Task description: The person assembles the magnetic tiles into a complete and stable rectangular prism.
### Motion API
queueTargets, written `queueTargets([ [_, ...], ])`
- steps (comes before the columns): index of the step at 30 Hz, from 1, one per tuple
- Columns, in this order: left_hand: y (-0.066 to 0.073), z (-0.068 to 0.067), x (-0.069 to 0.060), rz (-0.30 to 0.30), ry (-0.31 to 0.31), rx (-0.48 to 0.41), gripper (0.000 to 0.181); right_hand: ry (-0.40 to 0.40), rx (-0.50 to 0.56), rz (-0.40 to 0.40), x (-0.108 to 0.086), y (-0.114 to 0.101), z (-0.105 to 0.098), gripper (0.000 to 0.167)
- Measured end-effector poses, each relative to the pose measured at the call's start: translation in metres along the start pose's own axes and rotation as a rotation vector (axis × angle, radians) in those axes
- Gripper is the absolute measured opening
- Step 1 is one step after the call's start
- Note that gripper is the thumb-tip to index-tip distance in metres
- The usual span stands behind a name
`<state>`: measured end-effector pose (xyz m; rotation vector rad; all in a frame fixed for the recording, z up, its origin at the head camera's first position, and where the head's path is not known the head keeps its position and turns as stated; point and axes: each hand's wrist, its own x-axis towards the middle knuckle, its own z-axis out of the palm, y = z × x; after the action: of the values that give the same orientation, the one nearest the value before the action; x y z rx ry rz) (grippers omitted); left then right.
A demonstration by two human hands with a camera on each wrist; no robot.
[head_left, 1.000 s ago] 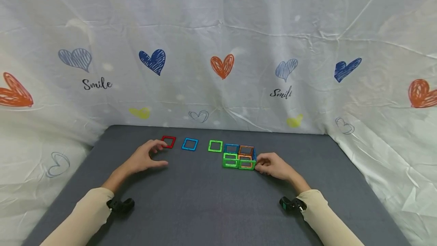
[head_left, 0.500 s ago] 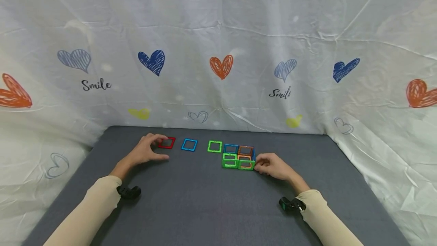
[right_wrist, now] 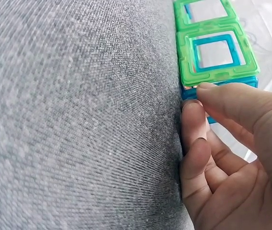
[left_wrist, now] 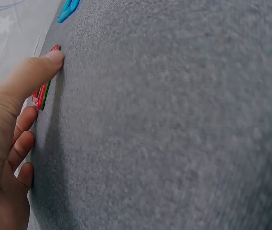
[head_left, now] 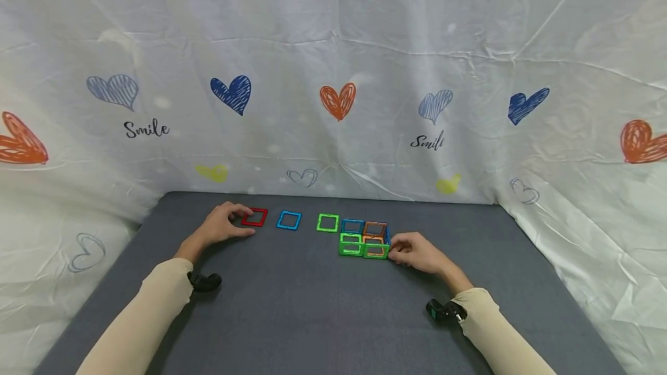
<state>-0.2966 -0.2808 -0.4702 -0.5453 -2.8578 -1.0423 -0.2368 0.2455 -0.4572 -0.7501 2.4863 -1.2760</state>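
In the head view my left hand (head_left: pixel 221 225) reaches round a red square magnetic tile (head_left: pixel 255 217) lying flat at the table's far left. Its index finger touches or hovers over the tile's left edge, while the thumb lies just in front. The left wrist view shows the thumb partly covering the red tile (left_wrist: pixel 42 96). My right hand (head_left: pixel 418 252) holds the near right corner of a low magnetic tile box (head_left: pixel 351 249) with green front tiles and blue and orange ones behind. In the right wrist view, thumb and curled index finger meet at its blue side tile (right_wrist: pixel 227 86).
Between the red tile and the box lie a blue square tile (head_left: pixel 289 220) and a green square tile (head_left: pixel 327 223), both flat. A grey cloth covers the table (head_left: pixel 323 317). A white curtain (head_left: pixel 292 45) printed with hearts hangs behind its far edge.
My left hand has moved forward and closer round the red tile, its thumb coming nearer the tile's front edge. The right hand and the box stay in place.
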Motion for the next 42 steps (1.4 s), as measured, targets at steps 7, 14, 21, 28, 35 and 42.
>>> queueTargets([
  [7, 0.004, -0.002, 0.001, -0.017, -0.005, 0.004, 0.023, 0.003, 0.002, 0.005, 0.0, 0.0, 0.0, 0.009],
  [14, 0.005, -0.001, 0.001, 0.017, -0.025, -0.03, 0.006, 0.004, 0.0, 0.008, -0.001, 0.001, 0.0, 0.009],
  [21, 0.004, -0.002, -0.002, 0.083, -0.011, -0.013, 0.004, 0.009, -0.007, -0.006, -0.001, 0.001, 0.001, 0.009],
  [28, 0.005, -0.008, -0.008, 0.108, 0.021, -0.01, 0.005, 0.01, -0.007, -0.011, -0.001, 0.0, 0.0, 0.009],
  [35, 0.005, -0.015, -0.013, 0.102, 0.037, 0.007, 0.004, 0.008, 0.0, -0.008, -0.001, -0.001, 0.0, 0.009],
  [42, 0.008, -0.017, -0.017, 0.114, 0.043, 0.018, 0.004, 0.002, 0.013, -0.006, 0.0, 0.0, 0.0, 0.01],
])
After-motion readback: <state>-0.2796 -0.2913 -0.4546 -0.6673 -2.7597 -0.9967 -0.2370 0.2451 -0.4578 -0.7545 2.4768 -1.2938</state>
